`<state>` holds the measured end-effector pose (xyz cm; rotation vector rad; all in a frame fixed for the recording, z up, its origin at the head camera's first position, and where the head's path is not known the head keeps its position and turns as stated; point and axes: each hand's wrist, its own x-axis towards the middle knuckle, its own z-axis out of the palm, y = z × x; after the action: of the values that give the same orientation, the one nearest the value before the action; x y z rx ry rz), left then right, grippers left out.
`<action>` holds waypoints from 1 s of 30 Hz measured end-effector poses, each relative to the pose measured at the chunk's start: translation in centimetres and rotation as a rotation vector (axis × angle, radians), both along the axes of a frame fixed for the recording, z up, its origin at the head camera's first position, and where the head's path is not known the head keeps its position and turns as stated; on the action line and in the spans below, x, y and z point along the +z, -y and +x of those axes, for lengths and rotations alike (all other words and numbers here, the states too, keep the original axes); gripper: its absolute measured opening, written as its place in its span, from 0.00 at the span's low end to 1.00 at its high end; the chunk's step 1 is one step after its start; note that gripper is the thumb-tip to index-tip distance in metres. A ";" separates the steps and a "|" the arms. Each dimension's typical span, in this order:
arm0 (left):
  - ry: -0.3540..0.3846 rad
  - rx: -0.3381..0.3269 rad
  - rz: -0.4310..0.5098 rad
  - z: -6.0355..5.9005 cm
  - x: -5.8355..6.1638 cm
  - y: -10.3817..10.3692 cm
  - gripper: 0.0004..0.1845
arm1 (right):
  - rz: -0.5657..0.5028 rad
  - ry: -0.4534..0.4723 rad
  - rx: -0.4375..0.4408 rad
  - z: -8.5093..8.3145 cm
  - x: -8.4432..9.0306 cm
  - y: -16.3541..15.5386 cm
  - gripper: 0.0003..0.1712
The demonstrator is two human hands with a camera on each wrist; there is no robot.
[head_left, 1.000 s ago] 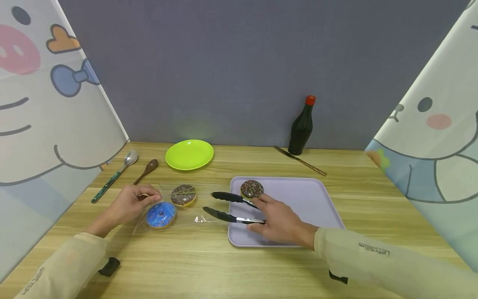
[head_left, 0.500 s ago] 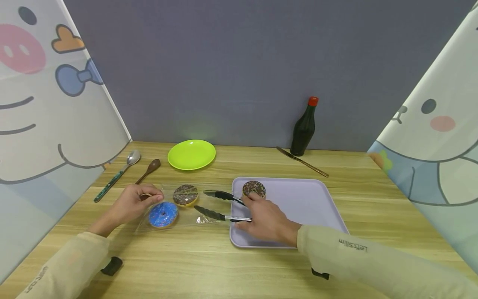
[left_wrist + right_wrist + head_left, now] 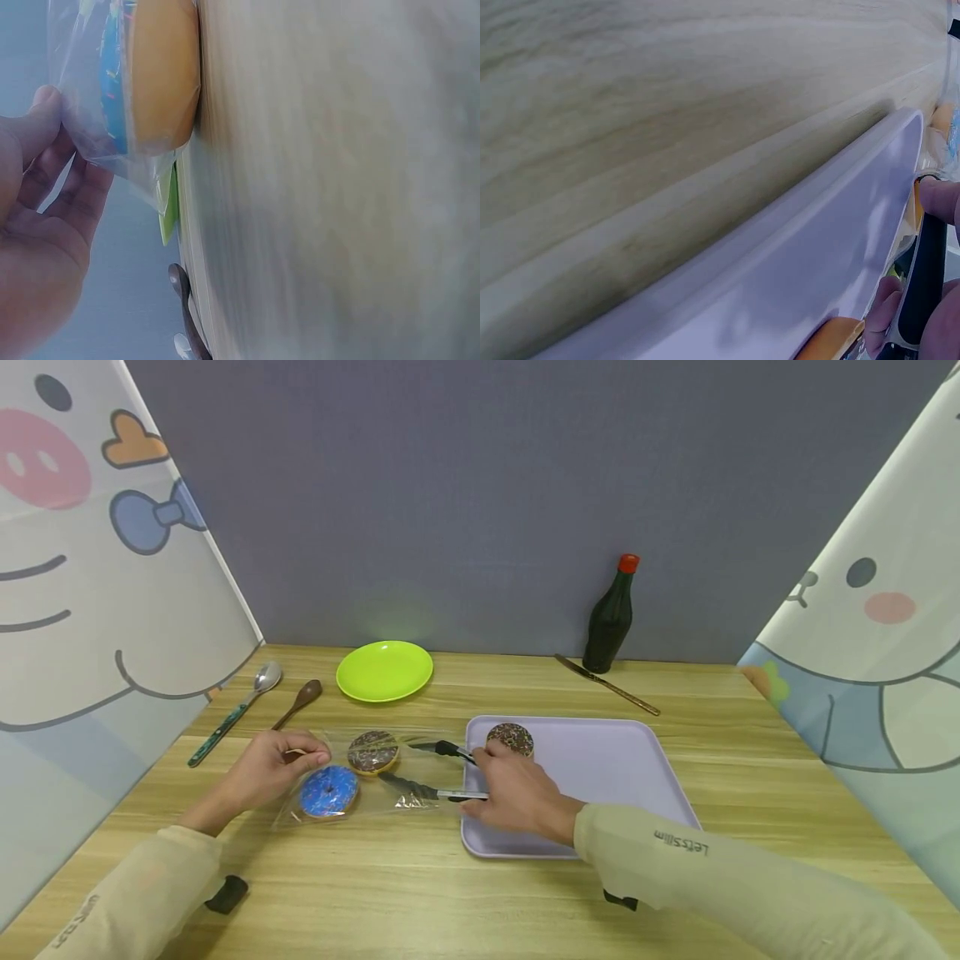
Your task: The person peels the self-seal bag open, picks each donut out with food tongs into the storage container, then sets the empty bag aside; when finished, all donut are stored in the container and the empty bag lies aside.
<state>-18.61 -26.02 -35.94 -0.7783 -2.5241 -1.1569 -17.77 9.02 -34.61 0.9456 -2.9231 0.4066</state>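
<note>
My left hand [image 3: 266, 770] pinches the left end of a clear plastic bag [image 3: 414, 802] between thumb and fingers. Inside the bag lie a blue-iced doughnut [image 3: 328, 791] and a chocolate doughnut [image 3: 369, 753] with sprinkles. My right hand [image 3: 517, 789] grips black-tipped metal tongs [image 3: 463, 796] over the left part of a lilac tray [image 3: 607, 768]. The tongs' arms are spread, and their tips appear to sit within the bag's right end, beside the chocolate doughnut. Another chocolate doughnut [image 3: 512, 737] lies in the tray, partly covered by the right hand.
Behind the bag stands a lime-green plate [image 3: 385, 672]. A green-handled spoon [image 3: 228, 724] and a brown wooden spoon [image 3: 306, 693] lie at the left. A knife [image 3: 611, 687] and a dark red-capped bottle [image 3: 609, 620] are behind the tray, near the back wall.
My right hand has moved left with the tongs, bringing their tips from the bag's right end further in towards the chocolate doughnut. The left hand keeps its pinch on the bag.
</note>
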 end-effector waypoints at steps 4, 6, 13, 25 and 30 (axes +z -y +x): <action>-0.012 0.012 -0.012 -0.1 -0.1 0.0 0.05 | 0.003 0.007 0.003 0.0 0.0 0.5 0.45; -0.017 0.015 -0.015 0.0 -0.1 0.0 0.05 | 0.006 0.008 0.004 0.0 0.0 0.7 0.46; -0.019 0.007 -0.010 0.0 -0.1 -0.2 0.06 | 0.014 0.026 -0.005 -0.2 -0.2 1.2 0.46; -0.014 0.010 -0.009 0.0 -0.1 -0.3 0.06 | 0.015 -0.019 0.008 -0.2 -0.8 1.4 0.45; -0.019 -0.003 -0.005 -0.1 -0.1 -0.2 0.06 | 0.007 -0.034 0.022 -0.1 -0.8 1.3 0.44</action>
<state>-18.69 -25.84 -36.04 -0.7909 -2.5129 -1.1390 -17.91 7.69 -35.45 0.9764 -2.8877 0.3783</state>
